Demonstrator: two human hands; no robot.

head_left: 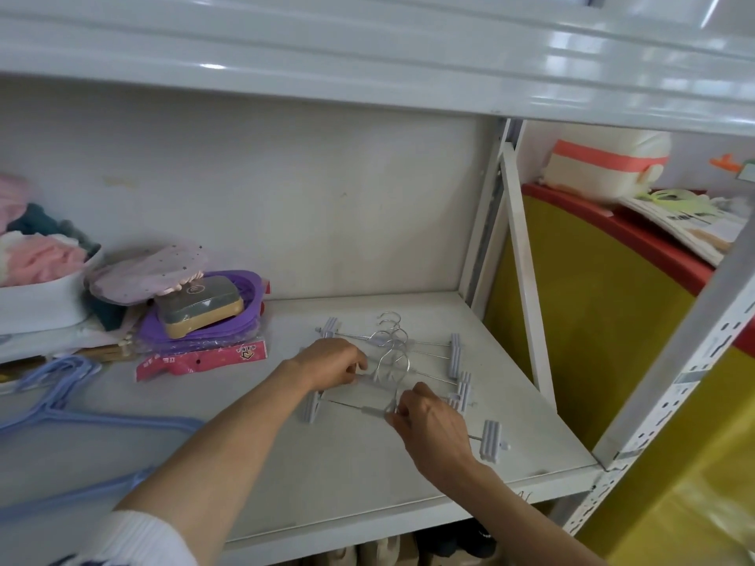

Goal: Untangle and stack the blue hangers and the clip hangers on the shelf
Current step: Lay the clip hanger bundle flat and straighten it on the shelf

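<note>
So both hands are down in the pile of grey plastic clip hangers with metal hooks [412, 361] on the white metal shelf [327, 463]: the left hand [333, 363] pinches one near its middle, and the right hand [429, 426] pinches the front one by its bar. The light blue plastic hangers [81, 414] lie well apart at the shelf's left, near a purple packaged bundle [204, 332].

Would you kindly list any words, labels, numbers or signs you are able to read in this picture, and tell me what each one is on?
Nothing here can be read with confidence.
Red packet label under the purple hangers: a printed logo and marks, too blurred to read.
Booklet on the red lid: dark printed lines, too small to read.
Sticker on the white shelf post: too blurred to read.
Soap box: a round emblem, no legible text.
</note>
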